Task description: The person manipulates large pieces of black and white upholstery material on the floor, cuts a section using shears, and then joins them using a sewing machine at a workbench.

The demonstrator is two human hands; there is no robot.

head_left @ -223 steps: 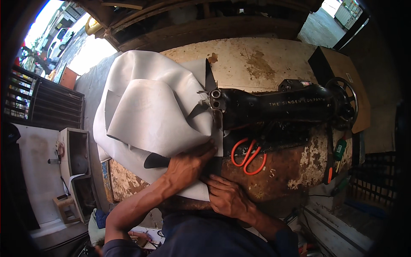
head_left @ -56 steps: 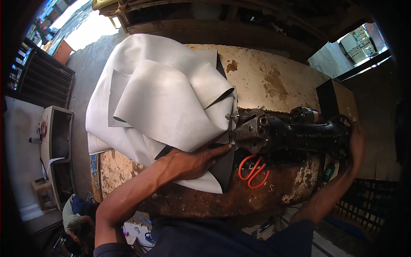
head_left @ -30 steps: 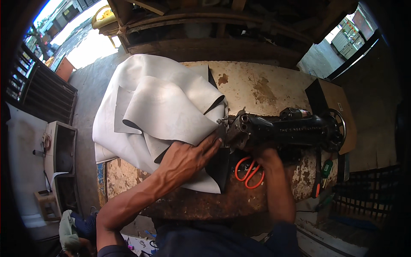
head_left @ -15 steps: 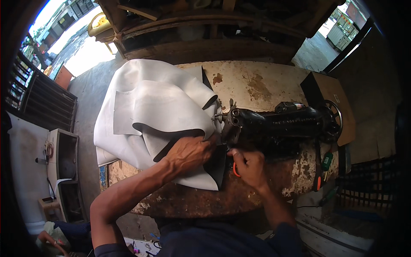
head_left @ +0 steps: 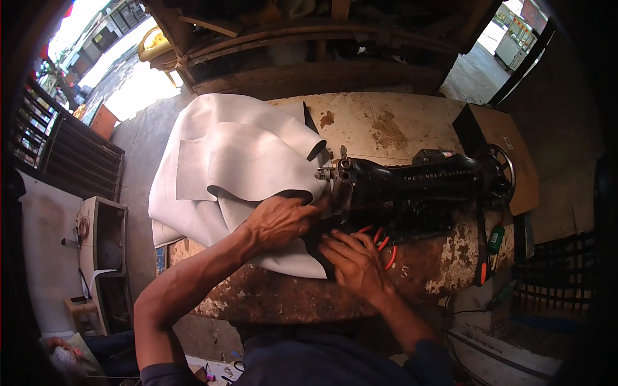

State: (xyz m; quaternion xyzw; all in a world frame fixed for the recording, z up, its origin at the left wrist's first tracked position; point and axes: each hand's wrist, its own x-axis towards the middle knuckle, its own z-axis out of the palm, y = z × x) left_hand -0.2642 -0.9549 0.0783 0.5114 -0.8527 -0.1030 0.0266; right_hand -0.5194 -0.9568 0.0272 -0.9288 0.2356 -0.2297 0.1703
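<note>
A large sheet (head_left: 244, 154), white on one side and black on the other like leatherette, lies folded and bunched at the left of a black sewing machine (head_left: 418, 177). My left hand (head_left: 283, 222) is closed on the sheet's folded edge beside the machine's head; its fingertips are partly hidden. My right hand (head_left: 354, 260) rests flat, fingers stretched out, on the black part of the sheet in front of the needle area. Just beyond that hand lies a tool with curved orange-red handles (head_left: 391, 257), partly covered, its working end out of sight.
The worn wooden table (head_left: 257, 299) has peeling patches. A cardboard box (head_left: 512, 151) stands behind the machine's handwheel (head_left: 505, 174). Near the right edge lie a green-handled tool (head_left: 496, 239) and an orange-tipped one (head_left: 483, 273). A wooden rack (head_left: 277, 77) stands across the far side.
My right hand has opened out from a curled pose beside the orange-red handles and moved left onto the sheet. More of the handles shows. My left hand has shifted slightly left.
</note>
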